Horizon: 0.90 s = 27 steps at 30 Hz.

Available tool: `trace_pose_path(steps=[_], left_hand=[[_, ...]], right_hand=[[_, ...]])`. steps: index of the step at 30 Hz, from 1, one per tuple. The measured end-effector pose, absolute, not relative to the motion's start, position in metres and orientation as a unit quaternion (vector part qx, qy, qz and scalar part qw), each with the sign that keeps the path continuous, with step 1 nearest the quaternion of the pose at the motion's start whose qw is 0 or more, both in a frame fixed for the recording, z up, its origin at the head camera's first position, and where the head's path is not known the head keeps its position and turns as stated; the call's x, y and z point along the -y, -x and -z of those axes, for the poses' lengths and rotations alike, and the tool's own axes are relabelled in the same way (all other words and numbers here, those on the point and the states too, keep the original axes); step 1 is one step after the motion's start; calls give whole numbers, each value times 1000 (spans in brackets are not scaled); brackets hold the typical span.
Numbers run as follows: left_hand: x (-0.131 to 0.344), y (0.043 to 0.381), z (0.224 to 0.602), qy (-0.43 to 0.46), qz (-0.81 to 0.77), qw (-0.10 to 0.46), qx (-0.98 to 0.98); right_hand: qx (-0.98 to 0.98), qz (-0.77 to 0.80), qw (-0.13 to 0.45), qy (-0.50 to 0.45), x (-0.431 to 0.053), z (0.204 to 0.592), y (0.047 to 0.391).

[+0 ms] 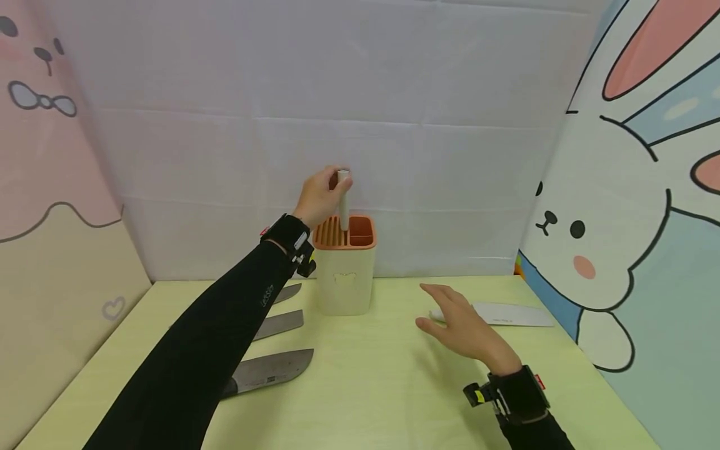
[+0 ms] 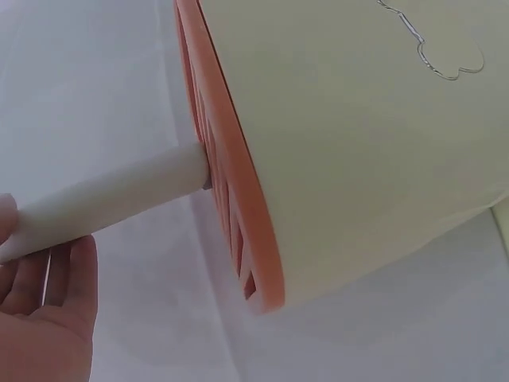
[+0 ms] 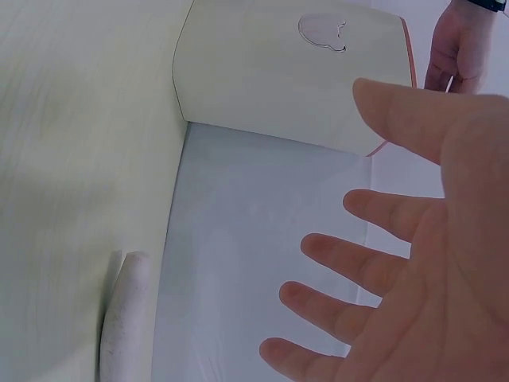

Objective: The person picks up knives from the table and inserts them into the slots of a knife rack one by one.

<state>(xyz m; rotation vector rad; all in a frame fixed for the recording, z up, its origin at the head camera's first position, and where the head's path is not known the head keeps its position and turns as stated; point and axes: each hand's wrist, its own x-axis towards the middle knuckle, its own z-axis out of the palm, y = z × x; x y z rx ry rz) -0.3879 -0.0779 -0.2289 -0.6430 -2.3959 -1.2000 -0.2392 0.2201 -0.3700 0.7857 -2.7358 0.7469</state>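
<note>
My left hand (image 1: 322, 195) pinches the white handle of a knife (image 1: 344, 209) near its top end. The handle stands upright over the slotted side of a cream knife holder (image 1: 344, 281) with an orange top; the blade is hidden inside. In the left wrist view, the white handle (image 2: 119, 195) meets the orange slotted rim (image 2: 242, 175). My right hand (image 1: 464, 325) hovers with spread fingers above the table, holding nothing. Behind it lies another knife (image 1: 512, 314), its white handle (image 3: 126, 318) partly covered by the hand in the head view.
Several knives lie left of the holder: a broad one (image 1: 275, 367) with a dark handle, a cleaver-like blade (image 1: 281, 324) and a smaller blade (image 1: 289, 292), partly behind my left sleeve. The pale yellow table (image 1: 360, 387) meets a white cloth backdrop (image 1: 225, 156); printed cloths hang at both sides.
</note>
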Motion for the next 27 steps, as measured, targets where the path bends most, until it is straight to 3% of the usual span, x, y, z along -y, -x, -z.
trace_pose_path(steps=[19, 27], left_hand=[[81, 391, 249, 215, 420, 146, 869], [97, 376, 259, 231, 386, 177, 875]], right_hand=[[924, -252, 95, -273, -223, 370, 239], [922, -253, 95, -276, -225, 369, 239]])
